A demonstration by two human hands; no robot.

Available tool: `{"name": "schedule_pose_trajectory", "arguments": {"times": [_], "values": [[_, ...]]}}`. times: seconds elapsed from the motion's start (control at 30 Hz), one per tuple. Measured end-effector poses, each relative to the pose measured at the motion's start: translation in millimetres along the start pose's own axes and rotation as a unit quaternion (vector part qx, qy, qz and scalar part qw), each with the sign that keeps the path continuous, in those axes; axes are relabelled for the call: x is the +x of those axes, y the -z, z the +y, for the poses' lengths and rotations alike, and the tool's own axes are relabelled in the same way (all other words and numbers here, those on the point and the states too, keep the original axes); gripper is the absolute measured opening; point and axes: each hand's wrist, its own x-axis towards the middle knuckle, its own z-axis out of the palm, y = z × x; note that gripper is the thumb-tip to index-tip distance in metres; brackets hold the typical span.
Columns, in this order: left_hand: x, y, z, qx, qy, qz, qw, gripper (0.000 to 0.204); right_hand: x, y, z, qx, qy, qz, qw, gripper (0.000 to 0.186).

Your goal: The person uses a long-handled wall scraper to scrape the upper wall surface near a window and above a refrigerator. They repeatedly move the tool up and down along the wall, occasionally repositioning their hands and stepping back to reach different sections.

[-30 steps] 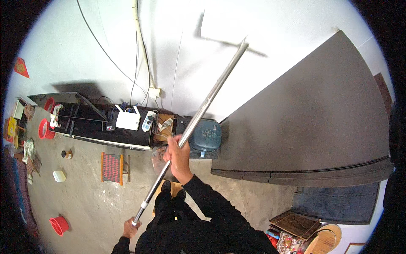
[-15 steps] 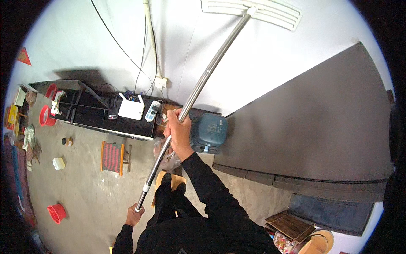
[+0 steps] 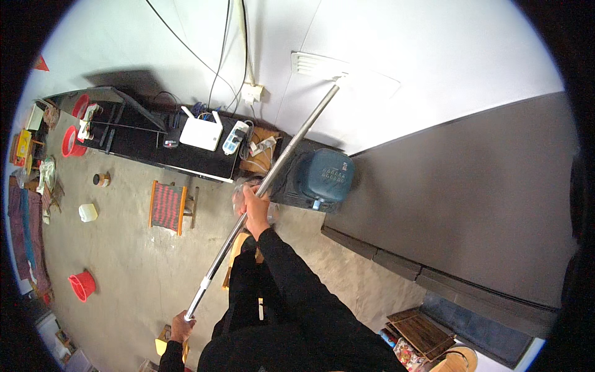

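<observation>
A long flat mop (image 3: 297, 137) slants up and away from me, its silver pole running from lower left to upper right. Its pale slotted head lies over the white wall, partly lost in glare; whether it touches the wall I cannot tell. Low on the pole, my left hand (image 3: 181, 327) is closed round the end. Farther up, my right hand (image 3: 255, 212) wraps the middle of the pole. Just beyond that hand are a crumpled clear plastic bag (image 3: 240, 197) and a dark blue lidded appliance (image 3: 325, 177).
On a low black stand (image 3: 139, 149) are a white router (image 3: 201, 133) and a power strip (image 3: 235, 137). A folding stool (image 3: 168, 206), red basket (image 3: 82, 286), jar (image 3: 101, 180) and white jug (image 3: 88, 212) are on the floor. A large dark-covered surface (image 3: 452, 198) fills the right.
The mop head has dropped lower in the view and slightly left. Both hands have shifted, the right one down, the left one a little left and down, still gripping the pole.
</observation>
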Motion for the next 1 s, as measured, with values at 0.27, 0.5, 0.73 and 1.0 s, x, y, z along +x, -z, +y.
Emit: {"name": "schedule_pose_trajectory", "arguments": {"times": [0.27, 0.5, 0.73, 1.0], "values": [[-19, -4, 22, 0.056, 0.095, 0.015, 0.994, 0.014, 50, 38, 42, -0.019, -0.068, 0.062, 0.996, 0.021], [-35, -35, 53, 0.162, 0.097, 0.007, 0.982, 0.025, -25, 43, 61, -0.08, -0.014, 0.096, 0.992, 0.025], [-48, -35, 72, 0.146, 0.058, 0.003, 0.988, 0.028, -75, 54, 94, -0.095, -0.089, 0.099, 0.987, 0.016], [-38, -51, 98, 0.132, 0.026, -0.036, 0.99, 0.034, -31, 86, 108, -0.11, -0.108, 0.124, 0.98, 0.018]]}}
